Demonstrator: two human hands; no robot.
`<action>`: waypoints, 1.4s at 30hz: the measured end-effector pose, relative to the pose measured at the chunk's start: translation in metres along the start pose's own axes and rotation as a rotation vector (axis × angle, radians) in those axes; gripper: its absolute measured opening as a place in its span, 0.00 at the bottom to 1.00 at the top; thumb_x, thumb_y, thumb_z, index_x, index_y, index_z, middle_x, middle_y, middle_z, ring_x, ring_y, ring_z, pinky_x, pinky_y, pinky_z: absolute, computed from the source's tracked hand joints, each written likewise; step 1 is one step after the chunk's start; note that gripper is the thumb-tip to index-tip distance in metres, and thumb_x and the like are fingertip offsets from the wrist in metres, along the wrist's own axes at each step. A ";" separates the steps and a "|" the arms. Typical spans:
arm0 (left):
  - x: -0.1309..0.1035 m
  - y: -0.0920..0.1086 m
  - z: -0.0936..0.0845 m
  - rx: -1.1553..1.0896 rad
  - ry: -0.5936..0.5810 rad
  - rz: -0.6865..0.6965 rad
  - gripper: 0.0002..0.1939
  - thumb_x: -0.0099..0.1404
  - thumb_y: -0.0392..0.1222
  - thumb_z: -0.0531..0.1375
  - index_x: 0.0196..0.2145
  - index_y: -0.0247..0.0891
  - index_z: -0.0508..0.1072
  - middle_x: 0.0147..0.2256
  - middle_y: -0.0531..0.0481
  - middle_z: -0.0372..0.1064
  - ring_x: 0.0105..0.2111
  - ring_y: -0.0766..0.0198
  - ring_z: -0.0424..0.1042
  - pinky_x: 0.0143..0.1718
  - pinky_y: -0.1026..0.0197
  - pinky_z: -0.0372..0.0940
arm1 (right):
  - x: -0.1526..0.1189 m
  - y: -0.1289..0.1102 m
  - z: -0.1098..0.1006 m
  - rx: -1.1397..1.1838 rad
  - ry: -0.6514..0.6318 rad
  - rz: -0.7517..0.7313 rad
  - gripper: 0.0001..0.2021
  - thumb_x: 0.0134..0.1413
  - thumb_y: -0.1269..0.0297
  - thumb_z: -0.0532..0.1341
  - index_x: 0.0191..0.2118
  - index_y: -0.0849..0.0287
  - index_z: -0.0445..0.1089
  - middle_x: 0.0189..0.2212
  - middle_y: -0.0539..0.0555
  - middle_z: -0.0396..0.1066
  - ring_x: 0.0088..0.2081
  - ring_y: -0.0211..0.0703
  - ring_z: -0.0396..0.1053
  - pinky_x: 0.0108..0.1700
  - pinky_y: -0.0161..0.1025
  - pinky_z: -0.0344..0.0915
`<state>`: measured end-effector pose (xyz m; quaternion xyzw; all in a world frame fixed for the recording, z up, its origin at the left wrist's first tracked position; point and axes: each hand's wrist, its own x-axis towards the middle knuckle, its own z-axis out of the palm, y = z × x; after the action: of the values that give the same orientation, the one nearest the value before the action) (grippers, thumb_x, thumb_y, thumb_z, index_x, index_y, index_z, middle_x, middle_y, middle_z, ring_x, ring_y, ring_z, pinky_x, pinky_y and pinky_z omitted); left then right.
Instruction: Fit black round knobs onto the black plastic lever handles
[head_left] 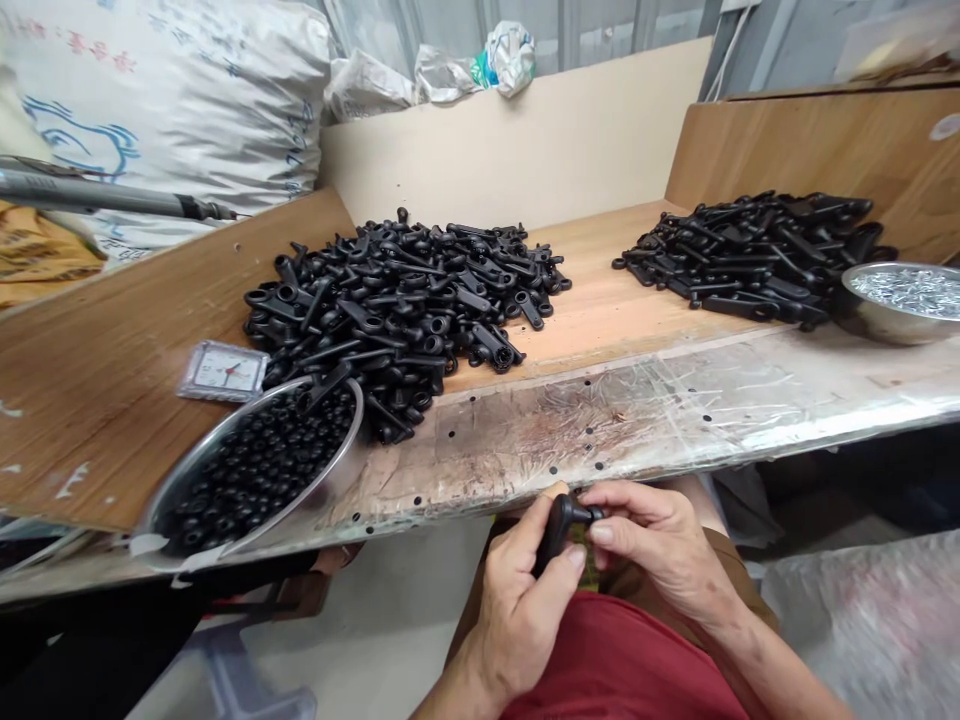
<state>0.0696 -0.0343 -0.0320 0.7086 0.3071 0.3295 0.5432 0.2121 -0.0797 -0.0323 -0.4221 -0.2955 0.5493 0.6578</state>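
Observation:
Just in front of the bench edge, my left hand [517,600] is closed around a black plastic crank handle [553,535]. Thumb and fingers of my right hand [664,550] pinch a small black knob [595,513] at the end of the handle's short stub. Whether the knob is fully seated on the stub I cannot tell. Beyond my hands lies a large pile of black crank handles [390,290], with a metal bowl [358,425] of small round black knobs [262,470] at its near left.
A second pile of black handles [757,250] lies at the back right beside a metal bowl [885,325] of small shiny metal pieces [911,288]. Wooden boards [517,150] wall the bench. A small square clock [225,370], a grey pen-shaped tool [97,192] and a white sack [172,100] are at left.

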 end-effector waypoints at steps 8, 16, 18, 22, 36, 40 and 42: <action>-0.002 -0.001 -0.002 0.257 -0.011 0.138 0.18 0.63 0.37 0.50 0.52 0.39 0.60 0.41 0.51 0.70 0.39 0.67 0.70 0.42 0.69 0.63 | -0.006 0.001 0.004 -0.048 0.000 -0.019 0.06 0.40 0.65 0.68 0.29 0.59 0.76 0.16 0.49 0.68 0.17 0.31 0.63 0.19 0.26 0.61; -0.006 -0.005 -0.002 0.454 0.003 0.248 0.22 0.64 0.35 0.46 0.56 0.31 0.53 0.43 0.43 0.70 0.40 0.65 0.71 0.43 0.67 0.65 | -0.007 0.002 0.010 -0.069 0.008 -0.014 0.07 0.41 0.63 0.67 0.28 0.61 0.76 0.13 0.49 0.66 0.15 0.32 0.61 0.18 0.29 0.60; -0.006 -0.006 -0.001 0.484 0.011 0.279 0.22 0.64 0.33 0.46 0.55 0.29 0.52 0.43 0.41 0.70 0.40 0.65 0.72 0.43 0.66 0.65 | -0.008 0.004 0.010 -0.080 0.011 -0.001 0.07 0.41 0.63 0.67 0.28 0.61 0.76 0.12 0.49 0.65 0.15 0.32 0.60 0.18 0.29 0.59; -0.001 -0.010 0.003 0.574 0.079 0.302 0.21 0.62 0.33 0.45 0.53 0.26 0.54 0.43 0.37 0.70 0.41 0.61 0.72 0.42 0.63 0.66 | -0.005 0.007 0.011 -0.133 0.057 -0.018 0.08 0.42 0.62 0.66 0.28 0.61 0.75 0.11 0.48 0.63 0.14 0.31 0.57 0.18 0.30 0.56; 0.085 0.008 -0.020 1.146 -0.218 0.050 0.17 0.55 0.32 0.49 0.43 0.37 0.65 0.34 0.43 0.73 0.35 0.50 0.73 0.35 0.50 0.67 | 0.093 -0.048 0.004 -0.808 0.062 -0.334 0.14 0.50 0.58 0.56 0.34 0.62 0.72 0.22 0.51 0.69 0.24 0.38 0.64 0.27 0.34 0.61; 0.086 0.010 -0.017 1.226 -0.289 0.055 0.15 0.55 0.32 0.49 0.41 0.34 0.66 0.31 0.41 0.73 0.32 0.50 0.73 0.33 0.51 0.67 | 0.120 -0.032 0.022 -0.716 -0.108 -0.281 0.12 0.51 0.62 0.52 0.28 0.62 0.69 0.19 0.48 0.63 0.20 0.34 0.60 0.23 0.32 0.58; 0.088 0.010 -0.017 1.248 -0.328 0.054 0.14 0.55 0.32 0.48 0.39 0.32 0.67 0.30 0.40 0.72 0.30 0.50 0.73 0.32 0.52 0.67 | 0.129 -0.022 0.027 -0.793 -0.114 -0.261 0.11 0.51 0.64 0.51 0.29 0.62 0.70 0.18 0.48 0.62 0.20 0.35 0.60 0.25 0.32 0.57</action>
<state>0.1087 0.0429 -0.0068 0.9398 0.3361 -0.0101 0.0605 0.2283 0.0510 -0.0103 -0.5707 -0.5709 0.3277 0.4909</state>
